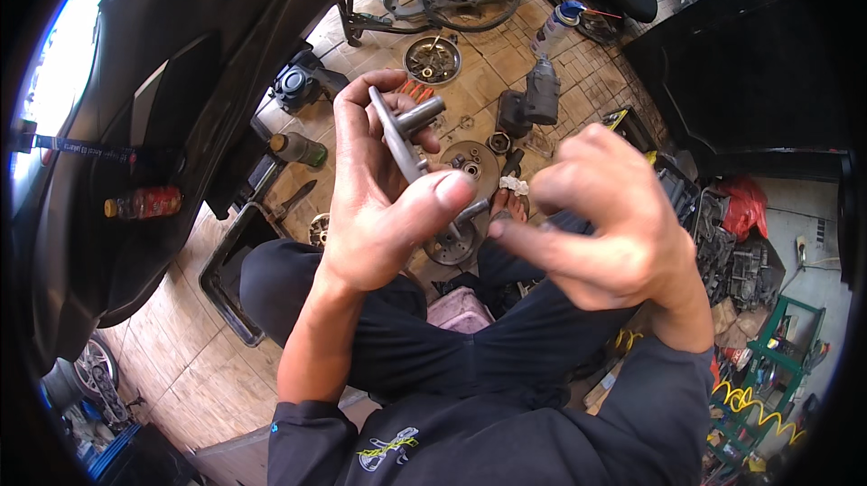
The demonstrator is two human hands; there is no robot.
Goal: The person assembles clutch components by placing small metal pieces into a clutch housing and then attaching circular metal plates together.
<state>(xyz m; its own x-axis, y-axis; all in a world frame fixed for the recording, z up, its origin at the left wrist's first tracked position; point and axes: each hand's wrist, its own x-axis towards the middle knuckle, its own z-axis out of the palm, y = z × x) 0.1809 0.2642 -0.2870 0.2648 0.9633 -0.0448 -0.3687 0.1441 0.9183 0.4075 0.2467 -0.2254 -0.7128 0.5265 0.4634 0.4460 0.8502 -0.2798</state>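
The left hand point(368, 222) grips a shafted metal plate point(395, 137) that a slackened thumb could drop onto the tiled floor point(176, 332), the right hand point(614, 224) curled, its contents unclear.

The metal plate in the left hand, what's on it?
On the plate, a thick pin sticks out to the right. The side facing the left hand can't be seen.

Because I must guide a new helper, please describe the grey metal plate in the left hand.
Over the brown tiled floor, left of centre, is the raised bare left hand. It holds the grey metal plate, nearly edge-on. Unlike the round grey metal disc on the floor, it is held up and shows a thick cylindrical grey post jutting rightward.
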